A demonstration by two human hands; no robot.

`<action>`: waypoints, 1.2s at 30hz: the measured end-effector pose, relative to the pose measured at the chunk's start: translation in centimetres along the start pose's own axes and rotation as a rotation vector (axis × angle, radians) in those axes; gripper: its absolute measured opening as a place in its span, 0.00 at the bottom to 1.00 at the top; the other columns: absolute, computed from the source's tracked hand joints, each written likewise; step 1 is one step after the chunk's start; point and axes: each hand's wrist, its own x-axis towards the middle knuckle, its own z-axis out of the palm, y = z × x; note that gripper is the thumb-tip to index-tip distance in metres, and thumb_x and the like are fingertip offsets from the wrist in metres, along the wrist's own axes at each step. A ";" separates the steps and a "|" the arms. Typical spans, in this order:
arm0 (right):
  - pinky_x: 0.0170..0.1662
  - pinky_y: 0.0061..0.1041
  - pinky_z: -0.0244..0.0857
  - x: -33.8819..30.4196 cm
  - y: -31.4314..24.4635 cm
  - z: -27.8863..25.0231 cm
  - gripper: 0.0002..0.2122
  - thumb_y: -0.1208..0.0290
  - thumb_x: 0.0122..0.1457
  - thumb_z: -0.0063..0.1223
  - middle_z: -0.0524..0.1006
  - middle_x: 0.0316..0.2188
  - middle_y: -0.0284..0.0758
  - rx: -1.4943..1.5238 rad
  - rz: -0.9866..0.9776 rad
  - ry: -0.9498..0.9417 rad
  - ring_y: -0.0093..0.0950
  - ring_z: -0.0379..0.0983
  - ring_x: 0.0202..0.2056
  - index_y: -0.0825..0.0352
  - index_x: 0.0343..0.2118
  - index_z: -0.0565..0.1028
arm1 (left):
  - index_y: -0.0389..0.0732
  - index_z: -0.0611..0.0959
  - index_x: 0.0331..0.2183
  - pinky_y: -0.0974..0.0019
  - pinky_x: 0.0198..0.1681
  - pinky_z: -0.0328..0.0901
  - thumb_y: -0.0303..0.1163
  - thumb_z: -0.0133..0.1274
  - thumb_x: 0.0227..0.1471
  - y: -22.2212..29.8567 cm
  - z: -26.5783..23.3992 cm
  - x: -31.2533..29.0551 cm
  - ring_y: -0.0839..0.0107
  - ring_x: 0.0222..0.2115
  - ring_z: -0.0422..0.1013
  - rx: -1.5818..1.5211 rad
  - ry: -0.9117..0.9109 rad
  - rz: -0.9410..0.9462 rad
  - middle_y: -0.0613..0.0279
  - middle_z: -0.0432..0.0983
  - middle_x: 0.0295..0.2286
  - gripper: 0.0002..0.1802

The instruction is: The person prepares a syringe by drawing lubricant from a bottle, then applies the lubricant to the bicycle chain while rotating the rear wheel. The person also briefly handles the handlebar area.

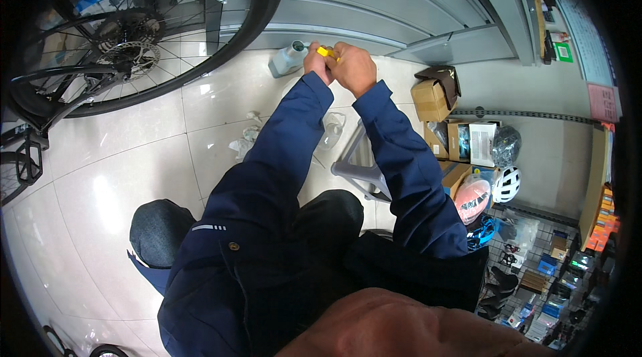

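Both my arms, in dark blue sleeves, reach forward over my knees. My left hand [314,60] and my right hand [353,68] are closed together on a small yellow object [326,52], held between them in the air. Just beyond my left hand a grey plastic bottle [287,59] stands on the white tiled floor, close to the base of a grey shutter [388,2]. A bicycle wheel [134,36] with a black tyre and a disc brake stands at the upper left.
A grey plastic stool [358,163] sits under my right arm. Crumpled clear wrappers [247,139] lie on the tiles. Cardboard boxes [438,99], helmets [505,184] and small packaged goods [548,270] crowd the right side. A bicycle pedal [23,156] is at the far left.
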 end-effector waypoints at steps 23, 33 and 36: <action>0.35 0.46 0.73 0.3 -0.1 -0.4 0.15 0.53 0.55 0.63 0.82 0.27 0.43 -0.084 -0.032 0.011 0.49 0.80 0.32 0.62 0.31 0.81 | 0.46 0.77 0.29 0.59 0.37 0.72 0.49 0.46 0.67 0.2 -1.0 1.4 0.64 0.29 0.76 -0.038 -0.051 -0.063 0.65 0.77 0.25 0.19; 0.35 0.44 0.74 0.4 -0.3 -0.4 0.15 0.52 0.55 0.63 0.83 0.28 0.43 -0.097 -0.048 0.010 0.47 0.80 0.32 0.62 0.32 0.82 | 0.46 0.76 0.29 0.59 0.34 0.73 0.48 0.47 0.66 0.3 -0.9 1.0 0.65 0.28 0.76 -0.045 -0.044 -0.051 0.66 0.76 0.24 0.19; 0.35 0.44 0.74 0.4 -0.4 -0.5 0.15 0.52 0.55 0.62 0.83 0.27 0.43 -0.108 -0.055 0.011 0.47 0.80 0.32 0.62 0.32 0.82 | 0.47 0.76 0.28 0.60 0.33 0.73 0.48 0.48 0.66 0.3 -0.8 0.8 0.65 0.28 0.76 -0.061 -0.061 -0.061 0.66 0.76 0.24 0.18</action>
